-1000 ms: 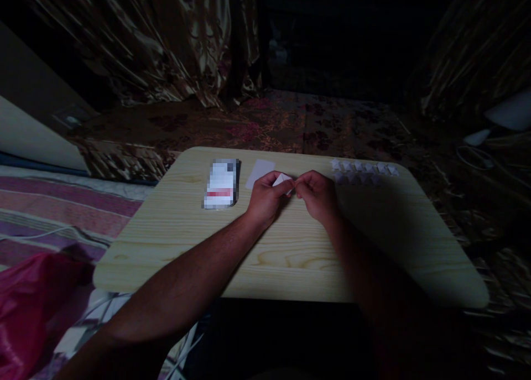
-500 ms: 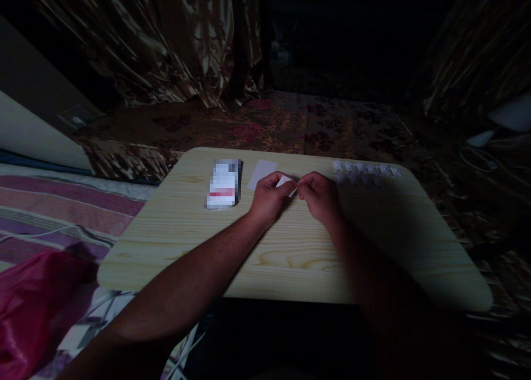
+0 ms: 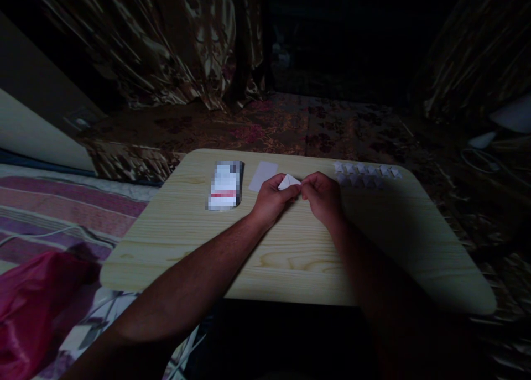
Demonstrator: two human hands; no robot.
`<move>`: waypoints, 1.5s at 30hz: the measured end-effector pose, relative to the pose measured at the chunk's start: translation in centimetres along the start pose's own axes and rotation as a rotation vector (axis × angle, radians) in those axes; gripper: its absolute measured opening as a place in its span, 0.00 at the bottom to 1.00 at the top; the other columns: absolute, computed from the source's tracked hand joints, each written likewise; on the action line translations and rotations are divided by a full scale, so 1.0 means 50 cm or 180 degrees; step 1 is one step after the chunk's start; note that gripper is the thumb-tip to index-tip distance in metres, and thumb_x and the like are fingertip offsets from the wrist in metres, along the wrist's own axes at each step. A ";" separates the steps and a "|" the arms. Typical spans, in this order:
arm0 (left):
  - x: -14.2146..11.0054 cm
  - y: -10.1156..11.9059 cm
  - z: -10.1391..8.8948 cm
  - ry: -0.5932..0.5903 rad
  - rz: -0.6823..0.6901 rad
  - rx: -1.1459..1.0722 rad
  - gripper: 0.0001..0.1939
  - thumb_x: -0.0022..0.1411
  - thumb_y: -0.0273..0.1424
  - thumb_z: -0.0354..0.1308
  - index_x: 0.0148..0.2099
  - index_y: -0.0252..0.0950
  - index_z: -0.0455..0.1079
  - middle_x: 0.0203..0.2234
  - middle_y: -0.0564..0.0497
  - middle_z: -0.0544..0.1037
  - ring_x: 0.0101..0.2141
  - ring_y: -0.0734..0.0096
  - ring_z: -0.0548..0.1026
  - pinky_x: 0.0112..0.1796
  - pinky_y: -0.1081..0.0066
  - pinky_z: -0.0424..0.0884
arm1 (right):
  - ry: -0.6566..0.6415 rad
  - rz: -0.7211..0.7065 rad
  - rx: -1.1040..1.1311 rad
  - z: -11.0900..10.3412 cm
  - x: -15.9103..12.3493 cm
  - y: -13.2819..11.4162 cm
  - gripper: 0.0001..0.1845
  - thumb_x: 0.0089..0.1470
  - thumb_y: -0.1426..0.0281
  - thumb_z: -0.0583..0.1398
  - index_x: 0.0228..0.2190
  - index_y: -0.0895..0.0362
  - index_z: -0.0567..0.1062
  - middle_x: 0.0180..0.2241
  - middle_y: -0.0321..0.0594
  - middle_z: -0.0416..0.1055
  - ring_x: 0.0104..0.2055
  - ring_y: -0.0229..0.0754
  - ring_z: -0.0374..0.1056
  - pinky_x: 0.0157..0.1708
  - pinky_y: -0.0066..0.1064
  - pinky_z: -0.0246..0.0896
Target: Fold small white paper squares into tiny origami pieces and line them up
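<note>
Between my two hands is a small piece of folded white paper, with crease lines showing on its upper face. My left hand is closed on its left side, thumb across the front. At the paper's right corner my right hand pinches with thumb and fingertips. Just behind my left hand a flat pale sheet of paper lies on the table. Two rows of small folded paper pieces, several in each, sit at the back right beyond my right hand.
The light wooden table has rounded corners. A phone-shaped object, blurred out, lies to the left. A striped bed cover and a pink bag are at the left, with white cables. Patterned curtains hang behind.
The folded paper has turned between my fingers, so more of its creased face shows. My hands have shifted very slightly. Everything on the table stays in place.
</note>
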State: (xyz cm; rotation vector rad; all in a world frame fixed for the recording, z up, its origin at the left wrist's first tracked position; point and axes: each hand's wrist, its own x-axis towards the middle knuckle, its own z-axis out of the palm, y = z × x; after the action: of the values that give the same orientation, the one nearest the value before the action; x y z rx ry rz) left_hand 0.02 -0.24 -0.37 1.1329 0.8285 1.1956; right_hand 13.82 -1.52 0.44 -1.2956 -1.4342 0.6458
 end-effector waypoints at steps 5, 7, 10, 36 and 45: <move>0.000 -0.003 0.000 0.0047 0.0016 0.0053 0.10 0.48 0.32 0.65 0.32 0.33 0.69 0.22 0.54 0.74 0.22 0.77 0.69 0.25 0.75 0.62 | 0.0029 0.0002 0.0041 0.003 0.002 0.004 0.05 0.48 0.67 0.58 0.26 0.56 0.72 0.20 0.32 0.69 0.22 0.36 0.63 0.24 0.27 0.56; 0.000 -0.004 0.000 0.0091 0.0056 0.0042 0.10 0.49 0.32 0.65 0.32 0.33 0.69 0.21 0.54 0.73 0.22 0.78 0.68 0.25 0.75 0.62 | -0.0015 0.0041 0.0063 0.004 0.001 0.004 0.05 0.48 0.67 0.58 0.26 0.56 0.72 0.19 0.32 0.68 0.22 0.36 0.63 0.23 0.26 0.56; 0.001 -0.005 -0.001 0.0159 0.0064 0.0060 0.09 0.48 0.31 0.65 0.31 0.33 0.69 0.21 0.53 0.73 0.22 0.77 0.68 0.25 0.75 0.62 | -0.0104 0.0097 0.0135 0.003 0.000 0.003 0.05 0.48 0.68 0.58 0.26 0.56 0.71 0.18 0.32 0.68 0.21 0.36 0.62 0.22 0.26 0.55; 0.004 0.006 -0.002 0.0101 -0.0031 0.0109 0.09 0.47 0.31 0.65 0.31 0.33 0.72 0.20 0.54 0.72 0.19 0.80 0.64 0.22 0.76 0.58 | -0.0274 0.0413 0.0348 -0.002 0.001 -0.005 0.07 0.46 0.65 0.60 0.26 0.57 0.74 0.17 0.32 0.69 0.20 0.36 0.65 0.20 0.26 0.55; 0.005 -0.001 -0.010 -0.0174 0.0051 0.0651 0.11 0.50 0.35 0.64 0.32 0.32 0.73 0.19 0.54 0.71 0.18 0.80 0.62 0.19 0.76 0.54 | -0.0114 0.0332 0.0195 -0.004 0.005 -0.001 0.04 0.44 0.68 0.60 0.22 0.56 0.71 0.16 0.31 0.68 0.19 0.35 0.63 0.20 0.26 0.54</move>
State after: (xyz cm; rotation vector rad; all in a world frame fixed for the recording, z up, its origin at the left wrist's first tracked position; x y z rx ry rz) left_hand -0.37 0.10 -0.53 1.3346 0.9166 1.1063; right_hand 14.04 -1.34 0.65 -1.3231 -1.3721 0.7800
